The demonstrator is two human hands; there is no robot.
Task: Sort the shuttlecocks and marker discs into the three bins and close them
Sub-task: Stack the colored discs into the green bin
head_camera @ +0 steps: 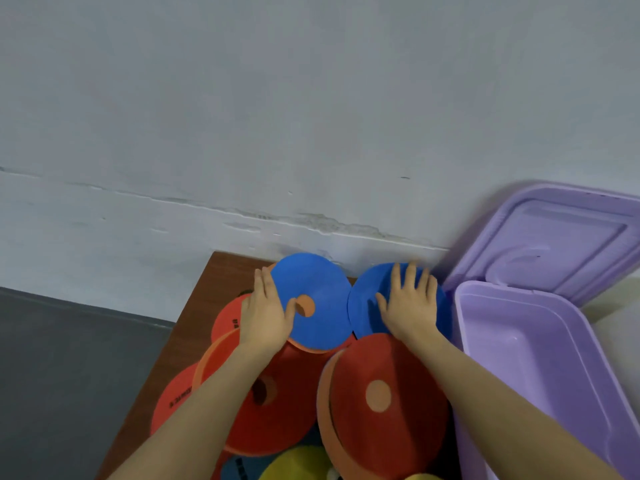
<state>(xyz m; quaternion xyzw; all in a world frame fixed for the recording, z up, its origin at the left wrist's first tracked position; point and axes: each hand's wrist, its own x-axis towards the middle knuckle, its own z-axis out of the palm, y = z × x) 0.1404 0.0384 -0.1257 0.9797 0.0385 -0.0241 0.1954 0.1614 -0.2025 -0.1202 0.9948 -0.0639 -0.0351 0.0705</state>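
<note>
Head view: the only view; it looks down over both forearms at a desk corner set against a wall
Left hand [265, 313]: lies on the left edge of the left blue disc [311, 289]; the thumb tip hooks into that disc's centre hole, the fingers lie straight along its rim; it holds the disc between thumb and fingers
Right hand [410, 306]: flat on the right blue disc [363, 306], fingers spread and straight, palm down; it presses on the disc and grips nothing
Blue discs: side by side at the far end of the desk, near the wall; their edges touch in the middle; the left one lies on an orange disc, whose rim shows below it
Red discs: several, overlapping, nearer the camera; one [388, 382] under the right forearm has an orange spot showing through its hole; one [277, 410] under the left forearm has an open hole; two more [225, 320] [173, 396] stick out at the left, with dark print too small to read
Yellow thing [298, 462]: rounded, at the bottom edge, partly cut off; what it is I cannot tell
Bin [519, 341]: purple, just right of the discs, open; the part of its inside that shows holds nothing
Lid [561, 237]: purple, raised behind the bin, leaning toward the wall
Desk [214, 282]: brown wood; its far left corner shows bare
Wall [311, 116]: pale grey, with a cracked, peeling line low down
Floor [69, 358]: dark grey, left of the desk
</note>
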